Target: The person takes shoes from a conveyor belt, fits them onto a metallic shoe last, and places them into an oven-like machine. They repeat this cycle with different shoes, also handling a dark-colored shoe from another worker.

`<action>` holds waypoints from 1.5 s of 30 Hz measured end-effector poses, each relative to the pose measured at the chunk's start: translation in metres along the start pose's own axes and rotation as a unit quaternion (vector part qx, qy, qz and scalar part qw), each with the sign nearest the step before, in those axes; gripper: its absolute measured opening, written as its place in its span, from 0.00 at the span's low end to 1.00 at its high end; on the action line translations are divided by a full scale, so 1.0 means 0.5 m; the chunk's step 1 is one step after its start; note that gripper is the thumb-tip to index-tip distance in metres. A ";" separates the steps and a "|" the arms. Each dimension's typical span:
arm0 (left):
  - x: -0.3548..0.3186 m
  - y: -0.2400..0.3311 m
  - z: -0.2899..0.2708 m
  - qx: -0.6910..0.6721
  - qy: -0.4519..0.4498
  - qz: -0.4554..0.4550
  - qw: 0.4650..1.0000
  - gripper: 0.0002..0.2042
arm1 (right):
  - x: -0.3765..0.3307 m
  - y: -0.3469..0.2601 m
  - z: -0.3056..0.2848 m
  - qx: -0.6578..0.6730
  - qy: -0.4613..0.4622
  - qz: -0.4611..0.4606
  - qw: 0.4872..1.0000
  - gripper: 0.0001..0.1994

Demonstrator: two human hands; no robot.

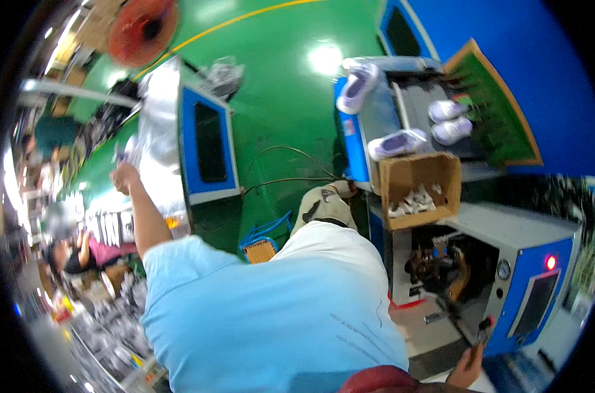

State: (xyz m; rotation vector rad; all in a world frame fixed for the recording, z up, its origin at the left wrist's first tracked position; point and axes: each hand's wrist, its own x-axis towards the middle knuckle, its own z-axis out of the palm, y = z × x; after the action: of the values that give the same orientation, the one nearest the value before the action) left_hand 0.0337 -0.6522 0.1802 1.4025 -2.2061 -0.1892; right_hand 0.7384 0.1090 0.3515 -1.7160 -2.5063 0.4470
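At the left, my left arm stretches out and my left hand [124, 178] is closed on a pale lavender shoe [131, 153], blurred, beside a silver-covered table [161, 131]. Low on the right, my right hand [466, 368] is closed at the end of a dark bar-like handle [460, 322] at the front of a blue and grey machine [540, 229]. A black knob [485, 324] sits just above its fingers. The machine's open bay holds dark metal parts [435, 265].
Lavender and white shoes [358, 88] stand on a grey machine top, near a cardboard box [421, 164] with small white pieces inside. A blue-framed stool [261, 249] and a hose [287, 180] are on the green floor. Co-workers [71, 252] sit at the far left. A red fan [140, 29] stands beyond.
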 end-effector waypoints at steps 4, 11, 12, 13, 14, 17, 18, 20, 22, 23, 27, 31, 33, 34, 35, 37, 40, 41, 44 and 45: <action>-0.293 0.074 0.164 -0.067 -0.167 0.405 0.896 0.15 | 0.135 -0.162 0.034 -0.051 0.226 -0.131 0.964 0.19; -1.052 0.480 0.065 -0.266 -0.485 0.685 0.474 0.12 | 0.390 -0.308 0.208 -0.056 0.460 -0.113 0.879 0.21; -1.132 0.523 0.045 -0.289 -0.495 0.730 0.373 0.12 | 0.412 -0.308 0.234 -0.145 0.465 -0.107 0.867 0.21; -1.209 0.560 0.043 -0.258 -0.515 0.748 0.332 0.12 | 0.428 -0.315 0.258 -0.233 0.464 -0.102 0.848 0.21; -1.293 0.596 0.044 -0.224 -0.535 0.763 0.286 0.13 | 0.437 -0.314 0.278 -0.227 0.509 -0.105 0.823 0.22; -1.547 0.672 0.084 -0.158 -0.578 0.752 0.275 0.16 | 0.467 -0.304 0.300 -0.204 0.566 -0.123 0.789 0.23; -1.628 0.694 0.112 -0.120 -0.574 0.765 0.266 0.17 | 0.474 -0.301 0.304 -0.235 0.578 -0.109 0.774 0.25; -1.782 0.721 0.132 -0.073 -0.616 0.740 0.259 0.23 | 0.479 -0.285 0.311 -0.241 0.581 -0.115 0.769 0.25; -1.903 0.717 0.156 -0.056 -0.617 0.722 0.309 0.24 | 0.487 -0.282 0.318 -0.264 0.595 -0.120 0.749 0.26; -1.951 0.707 0.179 -0.038 -0.616 0.698 0.363 0.25 | 0.489 -0.278 0.320 -0.268 0.593 -0.118 0.750 0.26; -2.045 0.703 0.191 -0.118 -0.429 0.735 0.512 0.31 | 0.459 -0.227 0.336 -0.319 0.562 -0.090 0.758 0.28; -2.058 0.766 0.251 -0.232 -0.612 0.621 0.430 0.32 | 0.465 -0.241 0.335 -0.237 0.539 -0.065 0.806 0.34; -2.075 0.786 0.266 -0.223 -0.656 0.582 0.426 0.36 | 0.477 -0.244 0.328 -0.286 0.562 -0.083 0.772 0.31; -2.080 0.783 0.276 -0.304 -0.645 0.559 0.423 0.33 | 0.478 -0.242 0.330 -0.291 0.574 -0.091 0.760 0.30; -2.071 0.785 0.291 -0.301 -0.642 0.560 0.428 0.33 | 0.484 -0.246 0.334 -0.286 0.572 -0.092 0.763 0.30; -2.073 0.779 0.270 -0.194 -0.622 0.585 0.483 0.29 | 0.489 -0.247 0.332 -0.293 0.571 -0.097 0.761 0.30; -2.003 0.771 0.226 -0.244 -0.634 0.568 0.464 0.27 | 0.476 -0.245 0.336 -0.286 0.571 -0.093 0.764 0.29; -1.966 0.770 0.211 -0.262 -0.648 0.565 0.439 0.28 | 0.475 -0.246 0.337 -0.279 0.572 -0.090 0.766 0.28; -1.827 0.779 0.186 -0.324 -0.695 0.535 0.356 0.34 | 0.475 -0.243 0.328 -0.293 0.572 -0.093 0.761 0.27; -1.789 0.774 0.147 -0.354 -0.703 0.529 0.316 0.34 | 0.474 -0.250 0.328 -0.309 0.560 -0.081 0.765 0.27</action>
State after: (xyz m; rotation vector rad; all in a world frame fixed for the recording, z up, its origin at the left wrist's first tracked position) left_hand -0.0163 0.2975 -0.0457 -1.5595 -2.6332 -2.0603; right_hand 0.5011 0.2536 0.2047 -1.1913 -1.8212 -1.1980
